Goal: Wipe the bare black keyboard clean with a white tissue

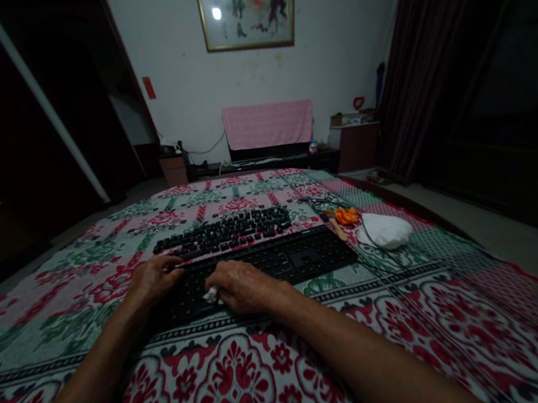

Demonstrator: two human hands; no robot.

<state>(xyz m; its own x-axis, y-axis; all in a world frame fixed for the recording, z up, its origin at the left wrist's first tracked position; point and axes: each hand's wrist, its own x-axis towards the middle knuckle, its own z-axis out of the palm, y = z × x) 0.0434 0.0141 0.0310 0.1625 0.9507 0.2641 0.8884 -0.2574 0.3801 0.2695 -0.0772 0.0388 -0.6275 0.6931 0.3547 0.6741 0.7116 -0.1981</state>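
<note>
A black keyboard point(317, 255) with its keycaps off lies on the patterned bedspread in front of me, rows of small key posts showing. My left hand point(154, 279) is at its far left edge, fingers closed on the rim. My right hand point(239, 287) is closed around a crumpled white tissue point(211, 295) and rests over the keyboard's left half. Part of the tissue is hidden under the fingers. Just beyond the keyboard, many loose black keycaps point(237, 228) are spread in a long patch.
To the right lie a bundled white cloth or tissue point(385, 230), an orange object point(346, 216), a flat tan stick point(338, 229) and a dark cable point(383, 268). The bedspread point(236, 388) covers the bed. A pink cloth point(270, 124) hangs over a screen by the far wall.
</note>
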